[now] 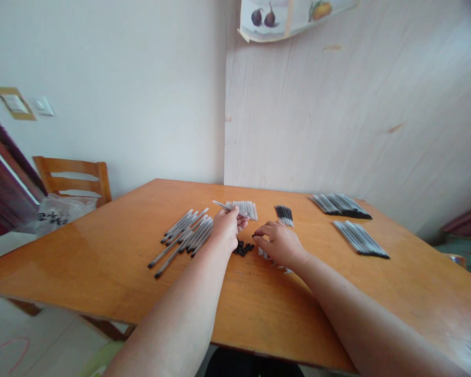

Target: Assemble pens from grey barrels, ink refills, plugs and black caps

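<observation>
My left hand (226, 226) is closed around a slim, clear pen barrel (221, 204), which points up and to the left. My right hand (279, 242) pinches a small black pen plug (253, 236) between thumb and fingertips, a short way right of the barrel. On the table between the hands lies a loose pile of black plugs (242, 248). Small whitish pieces (264, 255) show partly from under my right hand. Behind my left hand is a row of clear barrels (251, 208), and dark, thin refills (284, 213) lie behind my right.
Several black-ended pens (188, 233) lie loosely left of my left arm. Two bundles, a rear one (337, 203) and a nearer one (359, 238), rest at the right of the wooden table (113, 251). A chair (76, 170) holding a plastic bag (63, 212) stands beyond the left edge.
</observation>
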The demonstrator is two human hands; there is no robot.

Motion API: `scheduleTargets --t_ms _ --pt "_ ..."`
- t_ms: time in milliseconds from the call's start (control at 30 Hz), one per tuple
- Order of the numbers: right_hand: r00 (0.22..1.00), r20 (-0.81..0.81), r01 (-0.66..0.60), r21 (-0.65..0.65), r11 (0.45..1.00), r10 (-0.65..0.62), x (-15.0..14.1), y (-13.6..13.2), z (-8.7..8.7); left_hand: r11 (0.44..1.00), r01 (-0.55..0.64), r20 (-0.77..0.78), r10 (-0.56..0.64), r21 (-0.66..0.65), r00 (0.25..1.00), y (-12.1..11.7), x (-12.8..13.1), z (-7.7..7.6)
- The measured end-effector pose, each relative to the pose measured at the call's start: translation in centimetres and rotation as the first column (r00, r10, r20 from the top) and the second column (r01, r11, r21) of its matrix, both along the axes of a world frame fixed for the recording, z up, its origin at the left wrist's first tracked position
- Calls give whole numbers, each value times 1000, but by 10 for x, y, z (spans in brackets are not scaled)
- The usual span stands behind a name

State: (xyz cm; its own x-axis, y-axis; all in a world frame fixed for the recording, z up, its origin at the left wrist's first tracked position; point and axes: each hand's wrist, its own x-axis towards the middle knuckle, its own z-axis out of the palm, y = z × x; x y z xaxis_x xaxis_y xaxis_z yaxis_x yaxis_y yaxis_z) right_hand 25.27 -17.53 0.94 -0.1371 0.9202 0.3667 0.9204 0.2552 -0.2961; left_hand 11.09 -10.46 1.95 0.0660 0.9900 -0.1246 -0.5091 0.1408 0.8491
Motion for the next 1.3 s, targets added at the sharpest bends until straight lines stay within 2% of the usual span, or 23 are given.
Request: scheduleTargets --t_ms 200,433,533,700,867,1033,1167,1300 --pt "983 173 -53 -45 998 60 0 2 -2 1000 -1 -17 1 13 1000 2 0 -2" --pt "972 199 -105 -92 990 121 0 5 -4 1000 17 -31 -16 17 999 4 1 -5" --pt "981 166 -92 -63 994 101 0 4 -4 1000 26 -48 -25 15 999 3 1 -4" --pt "999 -1 35 71 997 -35 1 5 -6 999 54 -66 -53 6 996 -2 3 -3" --pt "985 -171 49 192 980 -16 3 10 -7 993 113 -83 -111 15 990 -7 6 -5" --pt "979 -198 83 159 984 -51 4 11 -5 984 177 -88 -174 26 981 -10 8 -6" --pt "980 -180 108 142 984 -81 8 10 -1 993 115 -66 -113 29 991 -6 5 -5" --pt "983 -168 98 143 985 -74 22 13 0 998 -35 -51 38 54 998 4 -5 -1"
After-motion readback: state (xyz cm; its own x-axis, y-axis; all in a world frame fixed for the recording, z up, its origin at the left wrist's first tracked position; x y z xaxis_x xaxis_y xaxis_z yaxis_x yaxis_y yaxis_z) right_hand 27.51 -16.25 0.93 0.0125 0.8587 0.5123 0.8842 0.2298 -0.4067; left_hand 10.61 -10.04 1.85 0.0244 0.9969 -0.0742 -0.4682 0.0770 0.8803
